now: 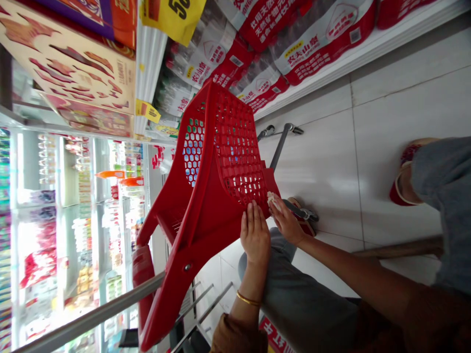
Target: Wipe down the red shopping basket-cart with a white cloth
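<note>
- Right hand (286, 221): fingers pinched together on a small white scrap (273, 200), possibly tissue, pressed to the basket's red rim
- Left hand (255, 234): fingers together and straight, lying flat on the basket's outer wall, just beside the right hand
- Red plastic shopping basket (235, 147): directly under both hands, with hexagonal mesh walls and smooth moulded ribs, on a metal trolley frame (91, 314)
- Gold bangle (248, 298) on the left wrist, above a brown sleeve (235, 338)
- Water packs (324, 41): shiny white-and-red plastic wrap, printed 农夫山泉, stacked on a white shelf (368, 54) beyond the basket
- Yellow tag (172, 14): large black "50", above the water packs
- Glossy white floor tiles (324, 166) below, with grey trousers (298, 314) and red sandals (406, 171)
- Brightly lit display fridge (81, 235), packed with colourful bottles and packets, on the far side of the basket
</note>
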### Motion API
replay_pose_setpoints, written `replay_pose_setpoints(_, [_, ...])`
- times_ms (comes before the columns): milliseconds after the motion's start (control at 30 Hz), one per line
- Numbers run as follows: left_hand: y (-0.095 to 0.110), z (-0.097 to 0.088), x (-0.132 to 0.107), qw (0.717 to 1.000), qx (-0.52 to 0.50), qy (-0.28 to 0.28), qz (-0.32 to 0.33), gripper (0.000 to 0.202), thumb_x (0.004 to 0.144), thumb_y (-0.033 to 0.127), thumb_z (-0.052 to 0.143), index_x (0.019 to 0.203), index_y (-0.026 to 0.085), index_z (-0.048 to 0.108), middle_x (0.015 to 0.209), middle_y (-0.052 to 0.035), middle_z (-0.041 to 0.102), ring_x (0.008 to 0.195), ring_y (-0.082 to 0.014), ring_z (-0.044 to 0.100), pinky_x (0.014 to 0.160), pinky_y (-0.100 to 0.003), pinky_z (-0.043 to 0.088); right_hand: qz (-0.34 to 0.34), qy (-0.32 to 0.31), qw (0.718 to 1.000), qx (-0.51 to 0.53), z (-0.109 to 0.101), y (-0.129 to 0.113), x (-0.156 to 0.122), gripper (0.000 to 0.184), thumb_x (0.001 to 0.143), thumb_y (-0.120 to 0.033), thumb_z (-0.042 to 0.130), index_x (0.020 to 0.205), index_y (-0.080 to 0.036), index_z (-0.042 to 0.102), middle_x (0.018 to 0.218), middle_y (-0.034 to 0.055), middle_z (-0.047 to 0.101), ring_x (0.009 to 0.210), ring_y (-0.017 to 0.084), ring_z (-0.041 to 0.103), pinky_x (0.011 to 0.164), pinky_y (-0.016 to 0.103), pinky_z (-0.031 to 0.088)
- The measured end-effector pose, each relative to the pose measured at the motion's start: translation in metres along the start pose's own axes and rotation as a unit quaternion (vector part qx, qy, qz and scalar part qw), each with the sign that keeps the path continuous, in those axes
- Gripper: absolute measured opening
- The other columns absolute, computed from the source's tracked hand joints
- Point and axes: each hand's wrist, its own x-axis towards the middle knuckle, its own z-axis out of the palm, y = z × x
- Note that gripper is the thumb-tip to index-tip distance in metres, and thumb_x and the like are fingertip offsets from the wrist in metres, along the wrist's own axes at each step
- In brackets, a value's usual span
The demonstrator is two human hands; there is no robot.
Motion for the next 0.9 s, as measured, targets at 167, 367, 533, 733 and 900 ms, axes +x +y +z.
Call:
replay_pose_setpoints(167, [0.005, 0.011, 0.005, 0.999, 0.015, -0.026, 0.032, 0.045, 0.093, 0.007, 0.036, 0.137, 0.002, 0.046, 0.145, -0.0193, 0.043, 0.137, -0.0239, 0.038, 0.116, -0.04, 0.034, 0.049, 0.033, 0.998, -0.012, 0.0, 0.021, -0.005, 0.057, 0.099, -0.018, 0.039, 0.151, -0.03, 0.021, 0.157, 0.0084, 0.03, 0.143, 0.023, 0.031, 0.115, 0.047, 0.036])
replay_pose_setpoints(367, [0.007, 0.014, 0.008, 0.999, 0.019, -0.021, 0.041, 0.043, 0.093, 0.008, 0.039, 0.135, 0.001, 0.049, 0.143, -0.0194, 0.045, 0.137, -0.0254, 0.039, 0.116, -0.042, 0.034, 0.063, 0.054, 0.996, -0.011, -0.005, 0.001, 0.014, 0.056, 0.099, -0.019, 0.041, 0.151, -0.03, 0.023, 0.148, 0.0111, 0.043, 0.137, 0.022, 0.042, 0.111, 0.046, 0.043])
replay_pose_setpoints(533, [0.008, 0.013, 0.009, 0.999, 0.017, -0.016, 0.034, 0.044, 0.093, 0.009, 0.039, 0.135, 0.003, 0.049, 0.141, -0.0188, 0.048, 0.137, -0.0243, 0.039, 0.116, -0.042, 0.035, 0.01, 0.04, 0.998, 0.048, -0.007, -0.029, 0.032, 0.054, 0.099, -0.017, 0.037, 0.15, -0.03, 0.025, 0.152, 0.0073, 0.038, 0.142, 0.02, 0.034, 0.116, 0.046, 0.038])
replay_pose_setpoints(733, [0.01, 0.013, 0.009, 0.999, 0.027, -0.015, 0.03, 0.045, 0.094, 0.01, 0.037, 0.137, 0.005, 0.047, 0.142, -0.0161, 0.048, 0.135, -0.0249, 0.043, 0.116, -0.042, 0.034, -0.01, 0.018, 0.999, 0.038, -0.003, -0.016, 0.025, 0.058, 0.099, -0.016, 0.037, 0.152, -0.03, 0.018, 0.156, 0.0058, 0.031, 0.146, 0.02, 0.024, 0.117, 0.051, 0.033])
replay_pose_setpoints(900, [0.01, 0.014, 0.009, 0.999, 0.027, -0.011, 0.028, 0.046, 0.094, 0.01, 0.035, 0.139, 0.003, 0.044, 0.143, -0.0179, 0.046, 0.136, -0.0249, 0.042, 0.116, -0.043, 0.035, 0.0, -0.001, 1.0, 0.006, -0.002, -0.008, 0.017, 0.059, 0.098, -0.014, 0.038, 0.152, -0.03, 0.019, 0.155, 0.0064, 0.034, 0.146, 0.021, 0.024, 0.117, 0.051, 0.033])
